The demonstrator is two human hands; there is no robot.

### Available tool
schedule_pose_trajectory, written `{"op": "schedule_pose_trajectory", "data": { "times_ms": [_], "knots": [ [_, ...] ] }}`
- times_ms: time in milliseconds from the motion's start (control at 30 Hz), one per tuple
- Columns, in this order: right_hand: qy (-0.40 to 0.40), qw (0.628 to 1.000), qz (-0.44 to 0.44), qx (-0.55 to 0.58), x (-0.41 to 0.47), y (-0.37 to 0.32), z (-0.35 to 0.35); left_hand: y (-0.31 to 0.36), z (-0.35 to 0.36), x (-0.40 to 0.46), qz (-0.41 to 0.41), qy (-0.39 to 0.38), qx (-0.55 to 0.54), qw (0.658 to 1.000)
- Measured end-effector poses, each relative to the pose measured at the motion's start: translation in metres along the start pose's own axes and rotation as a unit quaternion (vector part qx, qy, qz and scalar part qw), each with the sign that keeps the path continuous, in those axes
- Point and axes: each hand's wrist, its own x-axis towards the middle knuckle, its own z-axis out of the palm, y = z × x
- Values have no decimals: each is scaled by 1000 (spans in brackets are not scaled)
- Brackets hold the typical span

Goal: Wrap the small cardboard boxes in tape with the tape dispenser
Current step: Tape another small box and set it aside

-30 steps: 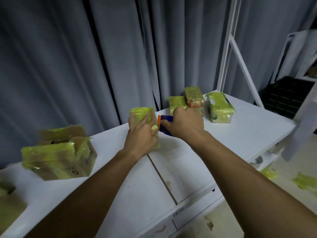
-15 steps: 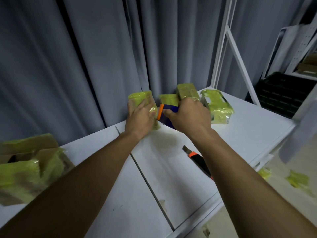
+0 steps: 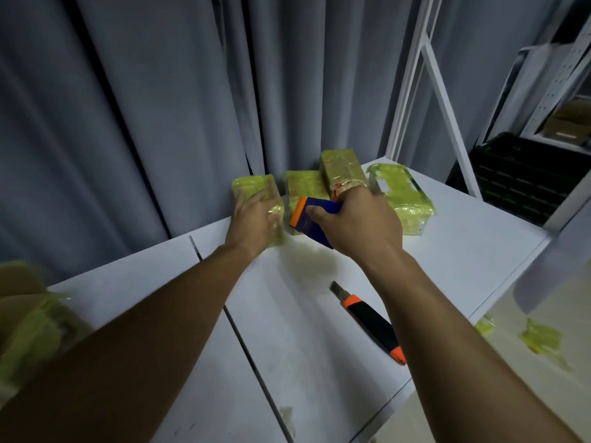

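A small box wrapped in yellow-green tape [image 3: 252,188] stands at the back of the white table [image 3: 447,251], against the curtain. My left hand [image 3: 254,223] grips it from the front. Just to its right, my right hand [image 3: 358,225] holds the blue and orange tape dispenser [image 3: 311,219]. Behind the dispenser lie three more taped boxes: one low [image 3: 302,187], one on top of it [image 3: 340,169], one further right [image 3: 399,195].
An orange and black utility knife [image 3: 371,321] lies on the table under my right forearm. Larger taped cardboard boxes [image 3: 28,318] sit at the left edge. Tape scraps [image 3: 540,337] litter the floor at right. A white frame [image 3: 428,75] and dark crates [image 3: 524,174] stand behind.
Both hands have carried the box and the dispenser further back toward the curtain and the other taped boxes. The view has shifted right, and the knife has come into sight.
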Motion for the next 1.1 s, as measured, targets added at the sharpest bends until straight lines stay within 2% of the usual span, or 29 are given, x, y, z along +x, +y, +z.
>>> {"op": "schedule_pose_trajectory", "data": {
  "times_ms": [267,467,567,700,1100],
  "knots": [
    [-21,1000,-2,7,-3,-6,5,15,-22,0,-57,-112,45,991],
    [-29,999,-17,-13,-15,-19,-8,27,-53,-16,-22,-105,73,992],
    [-34,999,-25,-2,-23,-28,-15,38,-75,-30,3,-129,69,989],
    [-60,997,-56,-12,-38,-44,-25,47,-108,-53,-22,-171,139,975],
    [-103,984,-140,-39,-96,-92,-27,27,-186,-143,-62,-179,250,950]
  ]
}}
